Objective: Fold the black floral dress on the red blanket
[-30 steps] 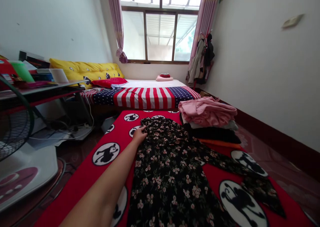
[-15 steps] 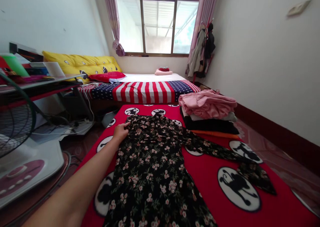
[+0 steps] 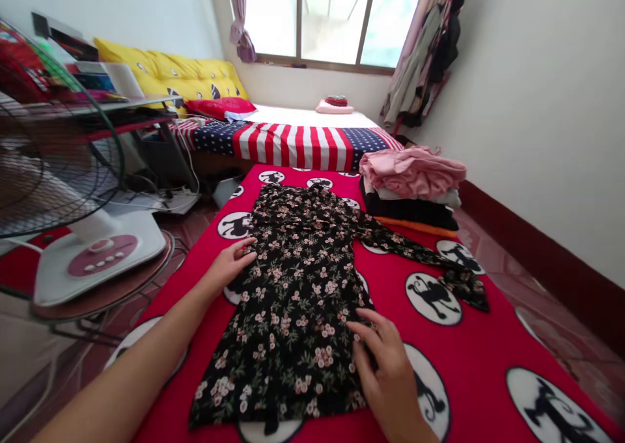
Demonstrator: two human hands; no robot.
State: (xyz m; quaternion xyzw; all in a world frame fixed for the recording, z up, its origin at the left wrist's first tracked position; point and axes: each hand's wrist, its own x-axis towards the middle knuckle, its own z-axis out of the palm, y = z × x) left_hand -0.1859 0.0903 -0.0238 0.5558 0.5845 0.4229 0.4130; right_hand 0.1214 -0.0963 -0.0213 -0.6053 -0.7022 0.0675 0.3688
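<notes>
With the middle of the black floral dress (image 3: 297, 300) as the dial's centre, the garment lies spread flat on the red blanket (image 3: 488, 378), its top end towards 12 o'clock and its hem across 6. One long sleeve (image 3: 398, 240) stretches out past the right edge, its cuff folded over near 3 o'clock.

The left hand (image 3: 232, 266) is at 10 o'clock, fingers loosely bent and parted, their tips at the dress's left edge; it looks released. The left forearm (image 3: 151, 348) comes in low from 8 o'clock, a nearly straight slanting line, with the hand pointing towards 2.

The right hand (image 3: 385, 358) is at 4 o'clock, back upwards, fingers gently arched and pointing towards 11. Thumb and fingers stand apart over the right edge of the skirt, patterned cloth showing in the gap; this hand looks released too, though I cannot tell how firmly the tips press on the fabric. Its wrist reaches the bottom edge of the view.

A stack of folded clothes (image 3: 413, 172), pink on top, sits at 2 o'clock. The fan (image 3: 102, 257) stands at 9 on a round stool (image 3: 159, 270), and a bed (image 3: 288, 116) lies beyond at 12
</notes>
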